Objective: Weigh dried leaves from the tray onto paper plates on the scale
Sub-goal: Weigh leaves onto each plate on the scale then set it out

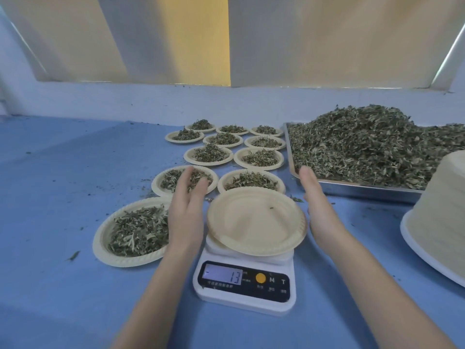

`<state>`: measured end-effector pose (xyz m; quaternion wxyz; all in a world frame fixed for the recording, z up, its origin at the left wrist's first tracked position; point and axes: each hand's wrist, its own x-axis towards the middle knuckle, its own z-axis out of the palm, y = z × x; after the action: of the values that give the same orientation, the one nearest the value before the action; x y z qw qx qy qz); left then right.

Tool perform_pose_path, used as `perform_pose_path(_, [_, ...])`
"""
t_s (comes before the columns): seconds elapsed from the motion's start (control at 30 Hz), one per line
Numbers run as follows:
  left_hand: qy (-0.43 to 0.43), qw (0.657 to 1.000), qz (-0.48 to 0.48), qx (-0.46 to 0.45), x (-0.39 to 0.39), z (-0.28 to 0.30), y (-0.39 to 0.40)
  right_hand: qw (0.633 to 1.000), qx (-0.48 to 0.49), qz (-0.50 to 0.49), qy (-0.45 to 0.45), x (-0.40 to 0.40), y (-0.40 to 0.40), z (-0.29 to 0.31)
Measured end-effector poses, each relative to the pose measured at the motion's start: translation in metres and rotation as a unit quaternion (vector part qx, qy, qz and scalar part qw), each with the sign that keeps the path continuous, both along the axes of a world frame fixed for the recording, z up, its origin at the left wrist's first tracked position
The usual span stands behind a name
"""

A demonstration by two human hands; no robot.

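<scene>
while the head view looks down on a blue table [63,172], one white scale [245,285] sits near the front edge, its display reading 13; one bare paper plate [254,222] rests tilted on its platform, holding only a single leaf speck; the left hand [187,210] and right hand [318,210] flank this plate, fingers straight and together, gripping nothing; eleven filled plates [130,230] of dried leaves lie left of and behind the scale; one metal tray [352,190] at right carries a heap of dried leaves [372,144]; one stack of spare plates [442,210] stands at the far right.
</scene>
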<state>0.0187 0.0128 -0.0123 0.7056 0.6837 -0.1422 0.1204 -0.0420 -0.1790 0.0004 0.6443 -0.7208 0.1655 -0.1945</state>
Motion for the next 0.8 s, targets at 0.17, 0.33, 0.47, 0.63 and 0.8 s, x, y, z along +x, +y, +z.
perform_pose_path(0.17, [-0.076, 0.995, -0.015, -0.062, -0.008, -0.008, 0.007, 0.997, 0.025, -0.036, -0.063, -0.001, 0.009, -0.007])
perform_pose_path(0.33, [-0.095, 0.994, -0.034, -0.04, -0.01, -0.012, 0.009, 0.993, 0.026, -0.05, -0.102, -0.002, 0.01, -0.009])
perform_pose_path(0.47, [-0.087, 0.994, -0.045, -0.044, -0.009, -0.012, 0.01, 0.993, 0.024, -0.061, -0.093, -0.003, 0.007, -0.01])
perform_pose_path(0.63, [-0.095, 0.993, -0.052, -0.044, -0.01, -0.012, 0.009, 0.993, 0.009, -0.063, -0.101, -0.002, 0.007, -0.01])
perform_pose_path(0.8, [-0.123, 0.988, -0.072, 0.065, -0.008, 0.016, 0.001, 0.98, -0.047, -0.103, -0.161, -0.009, 0.005, -0.001])
